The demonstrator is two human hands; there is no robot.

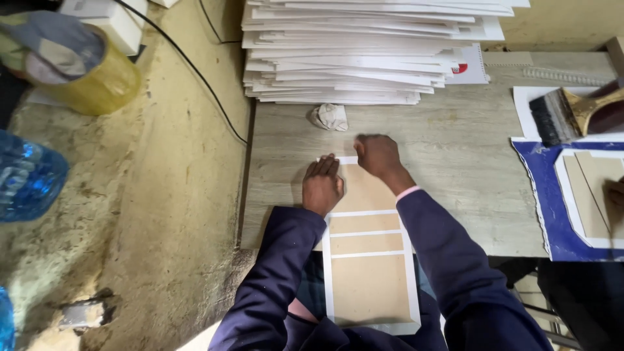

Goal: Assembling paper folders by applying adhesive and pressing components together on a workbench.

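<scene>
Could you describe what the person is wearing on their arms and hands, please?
Both arms are covered by long, dark navy sleeves of a soft, slightly creased fabric. At the right wrist a thin pink cuff of an inner layer peeks out from under the navy sleeve. The left hand and right hand are bare: no gloves, rings or watch are visible.

Tall stack of white boards point(364, 49), crumpled white paper ball point(329, 117), wide paintbrush point(575, 112), blue sheet point(546, 208), yellow tub point(97, 81), black cable point(195, 71), blue plastic bottle point(26, 179)

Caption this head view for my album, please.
Both hands, left hand and right hand, press white-edged brown board on table.
</scene>
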